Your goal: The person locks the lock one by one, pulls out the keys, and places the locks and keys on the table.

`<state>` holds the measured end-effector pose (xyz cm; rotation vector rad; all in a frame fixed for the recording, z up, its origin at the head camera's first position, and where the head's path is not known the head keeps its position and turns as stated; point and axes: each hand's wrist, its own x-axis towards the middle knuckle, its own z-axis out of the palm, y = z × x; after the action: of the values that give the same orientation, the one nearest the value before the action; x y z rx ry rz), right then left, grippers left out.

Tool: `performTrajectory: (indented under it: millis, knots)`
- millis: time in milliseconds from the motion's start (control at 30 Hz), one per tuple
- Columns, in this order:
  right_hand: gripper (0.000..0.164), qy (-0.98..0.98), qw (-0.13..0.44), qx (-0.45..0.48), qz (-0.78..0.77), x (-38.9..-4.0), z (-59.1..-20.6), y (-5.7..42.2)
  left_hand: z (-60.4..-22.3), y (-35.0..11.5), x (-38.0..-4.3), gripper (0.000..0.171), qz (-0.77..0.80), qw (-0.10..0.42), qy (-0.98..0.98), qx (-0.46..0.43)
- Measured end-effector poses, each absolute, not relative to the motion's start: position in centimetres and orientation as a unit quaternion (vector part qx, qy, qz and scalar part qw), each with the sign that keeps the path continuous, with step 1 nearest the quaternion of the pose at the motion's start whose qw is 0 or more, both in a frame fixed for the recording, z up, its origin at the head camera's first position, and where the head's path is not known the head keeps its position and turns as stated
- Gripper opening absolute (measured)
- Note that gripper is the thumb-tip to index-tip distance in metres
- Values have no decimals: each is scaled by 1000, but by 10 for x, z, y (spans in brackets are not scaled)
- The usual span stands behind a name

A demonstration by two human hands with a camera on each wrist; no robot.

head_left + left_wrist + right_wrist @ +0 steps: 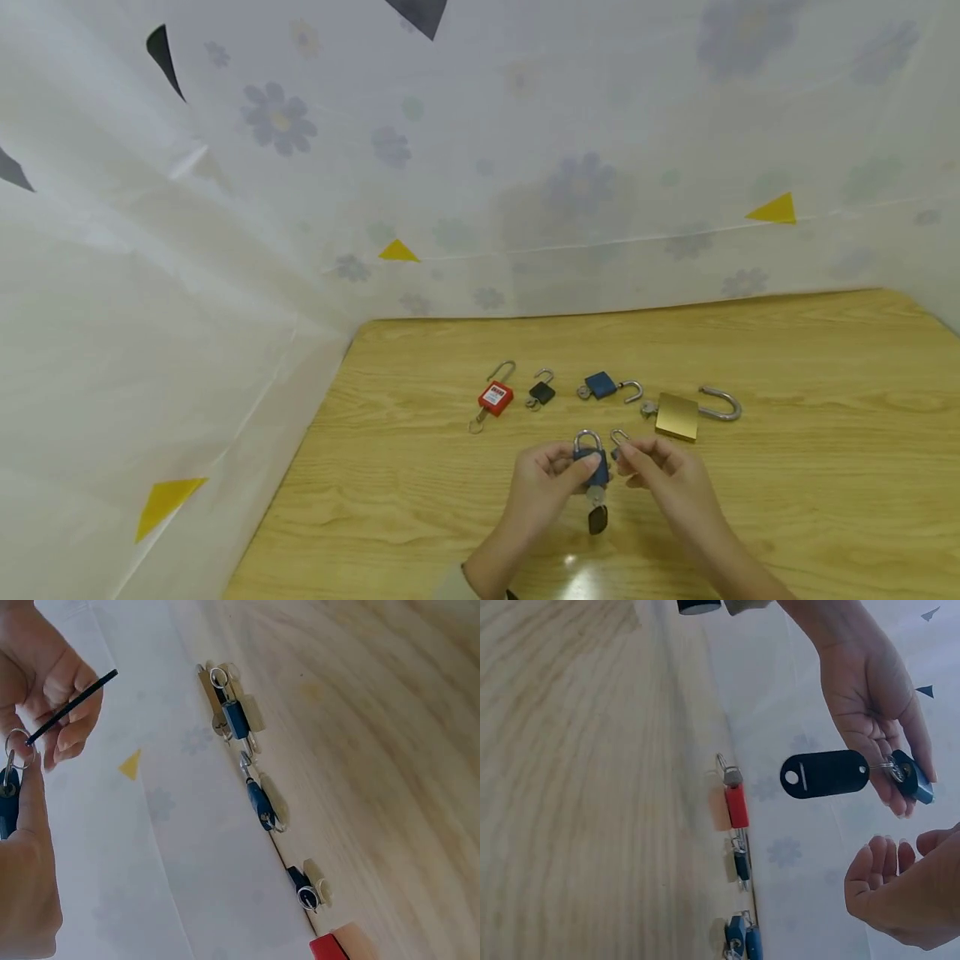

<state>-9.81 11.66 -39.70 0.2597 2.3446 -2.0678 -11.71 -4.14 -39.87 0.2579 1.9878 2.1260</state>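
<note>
Head view: the left hand (542,486) is gripping a blue padlock (602,474), its thumb pressing on the front and its fingers curling behind. The padlock is standing upright above the table (360,500), shackle uppermost, with a key (596,494) and a black tag (597,520) hanging below it. The right hand (670,477) is hovering just beside it, fingers bent and thumb reaching toward them; a small shackle (618,434) is showing just beyond its fingertips. Beyond the hands, open padlocks are lying in a row: red (496,398), black (542,392), dark blue (600,384) and brass (677,417).

Left wrist view: the held padlock is showing only partly at the left edge, a ring joining it to the tag, which is appearing edge-on. The right hand is curling loosely behind the tag, its visible fingers bare. A small blue padlock (235,718) is lying near the brass one.

Right wrist view: the left hand is holding the padlock near its fingertips, the tag presenting its broad face. The right hand is keeping apart from the padlock, half open, with nothing visible in its grasp.
</note>
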Motion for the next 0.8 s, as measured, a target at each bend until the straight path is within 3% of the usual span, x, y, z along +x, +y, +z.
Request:
performTrajectory:
  millis: [233,567,800]
  knots:
    - [22,715,40,74,-694,-86,-411,110,-394,-41,-122,23,734,98,668,65]
    - [29,714,60,-32,-697,-79,-420,104,-391,-41,-122,23,740,98,662,66]
    - [21,694,68,54,-715,-77,-415,94,-393,-41,-122,24,736,111,664,78]
